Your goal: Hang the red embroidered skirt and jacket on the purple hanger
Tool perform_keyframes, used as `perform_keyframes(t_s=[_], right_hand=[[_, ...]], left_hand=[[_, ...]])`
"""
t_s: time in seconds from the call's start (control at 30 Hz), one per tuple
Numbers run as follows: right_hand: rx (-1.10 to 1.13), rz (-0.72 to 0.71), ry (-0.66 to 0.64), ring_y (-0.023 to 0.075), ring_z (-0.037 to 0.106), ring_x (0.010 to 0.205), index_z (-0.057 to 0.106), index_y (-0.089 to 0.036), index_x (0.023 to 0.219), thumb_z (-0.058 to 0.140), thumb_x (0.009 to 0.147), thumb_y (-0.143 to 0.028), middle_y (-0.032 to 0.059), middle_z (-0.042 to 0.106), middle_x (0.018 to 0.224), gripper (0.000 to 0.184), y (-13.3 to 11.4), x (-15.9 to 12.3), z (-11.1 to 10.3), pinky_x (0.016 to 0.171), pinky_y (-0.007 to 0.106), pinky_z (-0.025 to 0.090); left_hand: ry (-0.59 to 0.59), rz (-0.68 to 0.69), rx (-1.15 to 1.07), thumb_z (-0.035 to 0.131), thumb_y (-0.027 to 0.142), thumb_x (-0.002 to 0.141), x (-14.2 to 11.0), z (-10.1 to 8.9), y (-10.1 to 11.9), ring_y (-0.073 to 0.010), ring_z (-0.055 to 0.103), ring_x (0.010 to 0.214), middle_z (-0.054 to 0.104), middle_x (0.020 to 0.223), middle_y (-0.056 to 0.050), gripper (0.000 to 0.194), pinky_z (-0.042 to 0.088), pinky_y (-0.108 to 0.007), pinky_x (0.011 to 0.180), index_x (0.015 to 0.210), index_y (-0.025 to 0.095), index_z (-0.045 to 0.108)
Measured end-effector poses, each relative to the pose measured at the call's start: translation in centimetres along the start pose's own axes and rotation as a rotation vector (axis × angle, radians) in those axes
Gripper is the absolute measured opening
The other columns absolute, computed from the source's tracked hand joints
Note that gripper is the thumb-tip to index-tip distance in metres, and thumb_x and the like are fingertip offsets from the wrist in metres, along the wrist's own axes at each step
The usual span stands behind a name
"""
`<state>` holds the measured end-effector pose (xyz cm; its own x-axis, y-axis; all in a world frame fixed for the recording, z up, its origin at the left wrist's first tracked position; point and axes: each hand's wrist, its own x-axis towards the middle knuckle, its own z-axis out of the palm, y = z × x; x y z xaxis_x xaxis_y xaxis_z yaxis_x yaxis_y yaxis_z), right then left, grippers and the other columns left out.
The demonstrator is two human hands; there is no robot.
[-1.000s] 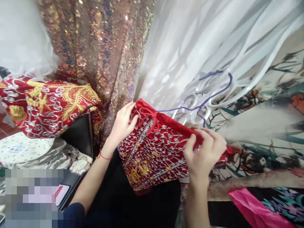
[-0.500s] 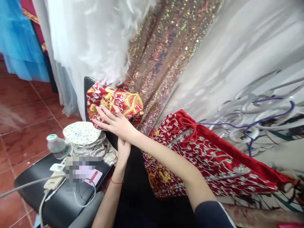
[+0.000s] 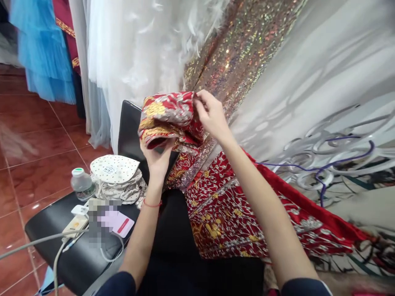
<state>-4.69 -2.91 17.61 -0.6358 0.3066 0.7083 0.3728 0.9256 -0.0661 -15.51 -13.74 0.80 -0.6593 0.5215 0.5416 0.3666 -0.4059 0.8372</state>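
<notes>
A folded red garment with gold and silver embroidery (image 3: pixel 168 117) is held up in front of hanging dresses. My left hand (image 3: pixel 158 158) grips it from below, fingers closed on its lower edge. My right hand (image 3: pixel 211 113) pinches its upper right corner. A second red embroidered garment (image 3: pixel 234 209) lies spread across my lap on a purple wire hanger (image 3: pixel 324 168).
A black chair (image 3: pixel 80 255) at my left carries a water bottle (image 3: pixel 82 184), a spotted white cloth bundle (image 3: pixel 115 172), a charger with cables and a card. White, sequined gold and blue dresses hang behind. White hangers lie at the right on printed fabric. The floor is red tile.
My right hand reached across to the folded red garment on the chair, and both hands lifted it off the chair. The view swung left.
</notes>
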Motion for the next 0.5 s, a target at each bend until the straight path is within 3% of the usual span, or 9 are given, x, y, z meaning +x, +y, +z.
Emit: perform_keyframes(t_s=[0.03,0.1,0.17,0.23,0.3,0.37,0.43,0.5], right_hand=[[-0.005,0.028,0.044,0.0186,0.06,0.094,0.06,-0.023,0.104,0.035,0.105,-0.027,0.0043,0.064,0.097,0.026,1.5,-0.2,-0.8,0.089,0.038,0.05],[-0.053,0.12,0.141,0.0198,0.06,0.095,0.062,-0.022,0.104,0.038,0.104,-0.032,0.0054,0.063,0.097,0.025,4.5,-0.8,-2.3,0.087,0.04,0.051],[-0.13,0.275,0.199,0.0217,0.061,0.092,0.064,-0.021,0.101,0.045,0.101,-0.035,0.0072,0.064,0.095,0.023,6.8,-1.9,-3.6,0.084,0.041,0.051],[-0.101,0.489,0.129,0.0226,0.063,0.084,0.066,-0.02,0.097,0.048,0.099,-0.038,0.0085,0.065,0.087,0.026,8.2,-3.2,-4.7,0.078,0.041,0.051],[0.15,0.71,-0.03,0.023,0.065,0.075,0.066,-0.017,0.106,0.04,0.101,-0.047,0.0095,0.067,0.078,0.04,8.8,-4.8,-5.3,0.07,0.04,0.052],[0.529,0.85,-0.147,0.0239,0.069,0.076,0.056,-0.015,0.13,0.028,0.101,-0.059,0.0121,0.072,0.084,0.06,9.0,-6.3,-5.2,0.067,0.039,0.054],[0.814,0.873,-0.185,0.0241,0.072,0.089,0.035,-0.016,0.15,0.035,0.096,-0.068,0.0148,0.074,0.104,0.075,9.1,-7.7,-4.7,0.07,0.038,0.057],[0.931,0.826,-0.213,0.0234,0.07,0.104,0.023,-0.019,0.155,0.055,0.087,-0.064,0.0146,0.071,0.123,0.088,9.2,-8.8,-4.0,0.076,0.037,0.058]], left_hand=[[0.05,0.01,0.042,0.055,0.051,0.095,1.3,0.7,1.3,-0.0286,0.061,0.124,0.066,0.121,-0.015,0.041,0.048,-0.043,0.105,0.116,0.016,0.056],[0.06,0.062,0.124,0.056,0.046,0.094,3.3,2.1,3.8,-0.0251,0.069,0.096,0.07,0.092,-0.008,0.029,0.054,-0.038,0.085,0.095,0.018,0.063],[-0.012,0.138,0.204,0.057,0.038,0.092,4.6,3.5,6.1,-0.0245,0.068,0.087,0.067,0.078,-0.004,0.02,0.052,-0.036,0.077,0.088,0.02,0.064],[-0.075,0.204,0.256,0.062,0.034,0.089,5.7,4.8,8.0,-0.0254,0.067,0.088,0.062,0.071,-0.003,0.016,0.05,-0.036,0.078,0.082,0.02,0.064],[-0.111,0.24,0.275,0.066,0.033,0.085,7.0,6.0,9.4,-0.0261,0.065,0.09,0.058,0.066,-0.004,0.019,0.05,-0.037,0.081,0.073,0.019,0.061],[-0.128,0.248,0.291,0.068,0.033,0.083,8.2,7.2,10.5,-0.026,0.063,0.088,0.054,0.063,-0.005,0.024,0.049,-0.039,0.082,0.067,0.019,0.057],[-0.148,0.232,0.322,0.069,0.031,0.08,9.1,8.2,11.4,-0.0261,0.062,0.084,0.052,0.062,-0.005,0.025,0.049,-0.042,0.082,0.063,0.018,0.055],[-0.189,0.217,0.343,0.069,0.026,0.077,9.4,9.1,12.1,-0.0269,0.061,0.084,0.052,0.063,-0.006,0.022,0.049,-0.044,0.083,0.063,0.017,0.055]])
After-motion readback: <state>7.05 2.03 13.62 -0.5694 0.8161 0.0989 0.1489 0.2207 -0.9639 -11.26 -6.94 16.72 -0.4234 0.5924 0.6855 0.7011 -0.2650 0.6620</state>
